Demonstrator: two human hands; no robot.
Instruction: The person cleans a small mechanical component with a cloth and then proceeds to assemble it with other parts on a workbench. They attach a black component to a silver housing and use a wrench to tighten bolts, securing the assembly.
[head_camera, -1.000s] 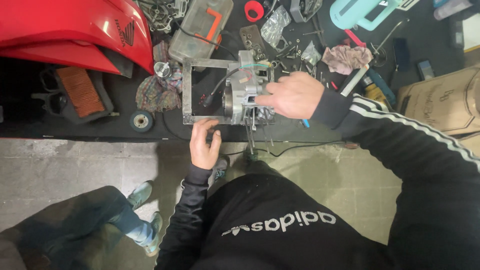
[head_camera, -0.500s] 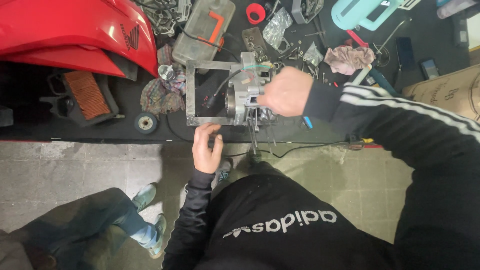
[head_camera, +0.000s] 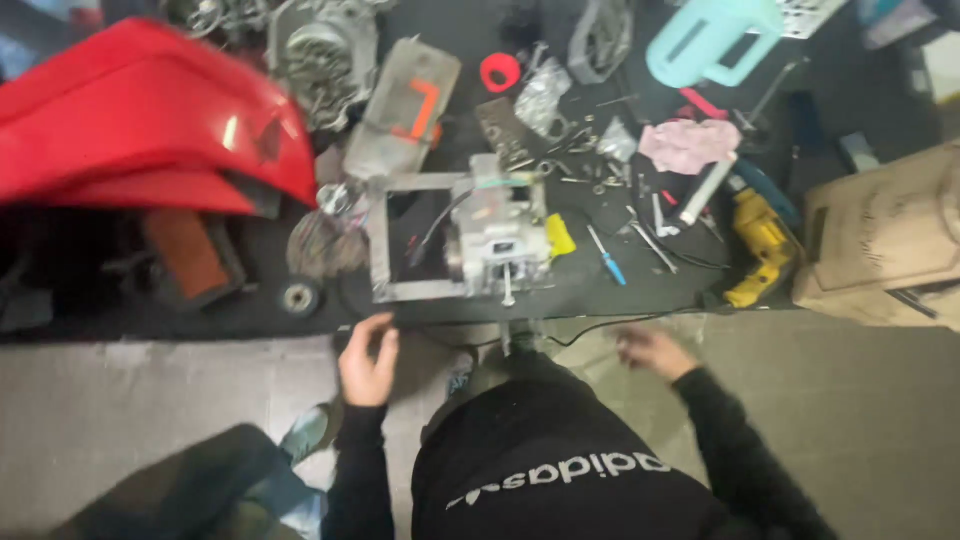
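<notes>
Red bodywork panel (head_camera: 150, 130) far left on the dark bench (head_camera: 120, 315), a small wheel (head_camera: 299, 298) by its edge, and the left hand (head_camera: 367, 360) rests there half curled, gripping nothing. Dead centre sits the grey metal engine block (head_camera: 497, 238) bolted in a square metal frame (head_camera: 379, 240), upright, shaft end facing the person, well clear of both hands. Right of it: blue screwdriver (head_camera: 607, 255), pink rag (head_camera: 690, 145), yellow power tool (head_camera: 760, 245), while the right hand (head_camera: 652, 352) hangs blurred off the bench, loosely open and empty.
</notes>
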